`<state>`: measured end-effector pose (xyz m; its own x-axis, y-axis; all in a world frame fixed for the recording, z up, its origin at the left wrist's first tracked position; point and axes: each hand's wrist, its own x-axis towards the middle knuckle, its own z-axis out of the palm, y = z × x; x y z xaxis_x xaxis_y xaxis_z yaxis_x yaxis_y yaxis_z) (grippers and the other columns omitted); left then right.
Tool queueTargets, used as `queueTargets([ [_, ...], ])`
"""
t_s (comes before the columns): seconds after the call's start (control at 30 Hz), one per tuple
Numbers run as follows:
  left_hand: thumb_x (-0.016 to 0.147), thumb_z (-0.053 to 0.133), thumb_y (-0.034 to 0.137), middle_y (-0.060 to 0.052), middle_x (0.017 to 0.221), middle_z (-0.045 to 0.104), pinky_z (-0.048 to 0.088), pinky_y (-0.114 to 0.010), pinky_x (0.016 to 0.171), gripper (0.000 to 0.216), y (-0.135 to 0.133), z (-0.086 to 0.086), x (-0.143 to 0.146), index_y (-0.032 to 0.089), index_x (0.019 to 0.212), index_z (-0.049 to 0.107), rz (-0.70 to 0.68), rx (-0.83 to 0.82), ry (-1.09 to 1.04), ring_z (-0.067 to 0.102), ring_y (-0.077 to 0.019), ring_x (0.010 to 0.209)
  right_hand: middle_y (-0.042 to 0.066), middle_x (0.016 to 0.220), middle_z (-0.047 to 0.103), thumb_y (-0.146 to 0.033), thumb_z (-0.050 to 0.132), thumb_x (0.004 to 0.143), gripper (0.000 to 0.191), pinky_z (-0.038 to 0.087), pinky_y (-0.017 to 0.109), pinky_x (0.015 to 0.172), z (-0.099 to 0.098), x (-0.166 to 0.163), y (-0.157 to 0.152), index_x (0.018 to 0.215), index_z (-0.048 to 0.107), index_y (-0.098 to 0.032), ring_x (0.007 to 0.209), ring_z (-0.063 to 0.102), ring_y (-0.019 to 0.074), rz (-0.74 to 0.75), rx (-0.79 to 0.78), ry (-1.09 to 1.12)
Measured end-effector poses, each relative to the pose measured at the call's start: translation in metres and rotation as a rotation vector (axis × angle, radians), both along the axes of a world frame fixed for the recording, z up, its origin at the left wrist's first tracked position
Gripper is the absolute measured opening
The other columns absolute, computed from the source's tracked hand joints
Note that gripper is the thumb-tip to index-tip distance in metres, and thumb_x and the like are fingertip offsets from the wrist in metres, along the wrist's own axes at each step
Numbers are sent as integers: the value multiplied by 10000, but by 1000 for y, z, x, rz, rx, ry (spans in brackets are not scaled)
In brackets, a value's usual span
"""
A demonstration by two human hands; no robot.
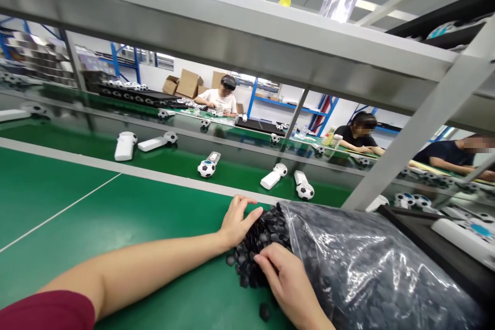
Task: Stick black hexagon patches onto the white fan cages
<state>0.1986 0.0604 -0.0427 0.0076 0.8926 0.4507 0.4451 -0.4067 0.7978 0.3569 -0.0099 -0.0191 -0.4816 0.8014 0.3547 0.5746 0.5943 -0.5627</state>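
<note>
A clear plastic bag (371, 268) full of small black parts lies on the green table (116, 216), its mouth facing left. A heap of black parts (263, 240) spills from the mouth. My left hand (236, 223) rests on the far side of the heap, fingers curled over the pieces. My right hand (286, 281) lies on the near side, fingers spread flat on the parts at the bag's opening. One loose black piece (264, 312) sits on the table below.
Beyond the table edge a conveyor belt (232, 175) carries white handheld devices with football-patterned heads (207, 167). A slanted metal frame post (417, 124) and shelf cross overhead. Other people sit working across the belt. A black tray (433, 237) stands at right.
</note>
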Motion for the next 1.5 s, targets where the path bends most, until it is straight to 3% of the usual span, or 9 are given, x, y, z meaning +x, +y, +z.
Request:
queueTargets([
  [0.3, 804, 474, 487, -44, 966, 453, 362, -313, 907, 339, -2, 1, 2, 207, 976, 559, 19, -13, 44, 447, -191, 990, -6, 682, 541, -350, 414, 875, 260, 378, 204, 602, -7, 7, 7, 702, 529, -195, 630, 508, 116, -39, -75, 91],
  [0.57, 797, 463, 502, -42, 1032, 459, 363, -375, 887, 322, -1, -1, 5, 250, 974, 555, 78, -77, 124, 439, -218, 983, -5, 669, 524, -403, 483, 816, 255, 385, 206, 617, -5, 14, 11, 693, 545, -189, 640, 482, 132, -156, -179, 158],
  [0.73, 825, 435, 445, -48, 1037, 454, 362, -369, 892, 272, 0, -3, 4, 235, 953, 554, 93, -74, 78, 437, -211, 990, -10, 613, 492, -457, 522, 765, 298, 361, 217, 555, -2, 8, 13, 696, 575, -172, 579, 434, 121, -316, -290, 368],
  [0.9, 844, 408, 352, -68, 1071, 444, 333, -419, 914, 233, -3, -4, 3, 221, 969, 553, 33, -61, 82, 414, -238, 1023, -14, 651, 498, -472, 594, 716, 319, 341, 206, 534, 10, -10, 17, 753, 579, -155, 552, 410, 83, -310, -535, 600],
  [0.97, 831, 430, 338, -70, 1104, 435, 328, -425, 926, 224, -5, -5, 1, 223, 979, 551, -12, -49, 77, 402, -246, 1055, -7, 685, 517, -470, 613, 702, 327, 348, 200, 534, 16, -26, 21, 781, 580, -154, 571, 428, 81, -295, -559, 690],
  [1.13, 842, 368, 274, -88, 1168, 401, 320, -418, 970, 247, -10, -14, -20, 199, 1030, 509, -88, -16, 23, 377, -240, 1120, 1, 731, 550, -436, 567, 751, 292, 384, 199, 546, 14, -89, 28, 831, 561, -155, 601, 478, 87, -280, -462, 809],
  [1.27, 815, 397, 251, -107, 1197, 363, 336, -372, 979, 335, -9, -19, -39, 216, 1147, 416, -98, 4, -28, 368, -239, 1152, 36, 826, 553, -324, 492, 814, 174, 440, 271, 705, 0, -128, 25, 852, 543, -162, 774, 525, 148, -341, -59, 666],
  [1.37, 789, 465, 301, -99, 1232, 328, 320, -384, 998, 395, -5, -17, -43, 242, 1175, 405, -153, 21, -87, 340, -252, 1185, 52, 920, 524, -249, 460, 835, 141, 430, 306, 790, -3, -131, 17, 934, 539, -187, 876, 503, 167, -363, 163, 439],
  [1.5, 764, 493, 291, -98, 1185, 335, 318, -439, 989, 363, 7, -12, -43, 219, 1116, 442, -107, -69, -208, 352, -259, 1169, 66, 993, 533, -214, 498, 814, 197, 416, 352, 835, 4, -123, 6, 1008, 531, -204, 932, 462, 195, -311, 258, 179],
])
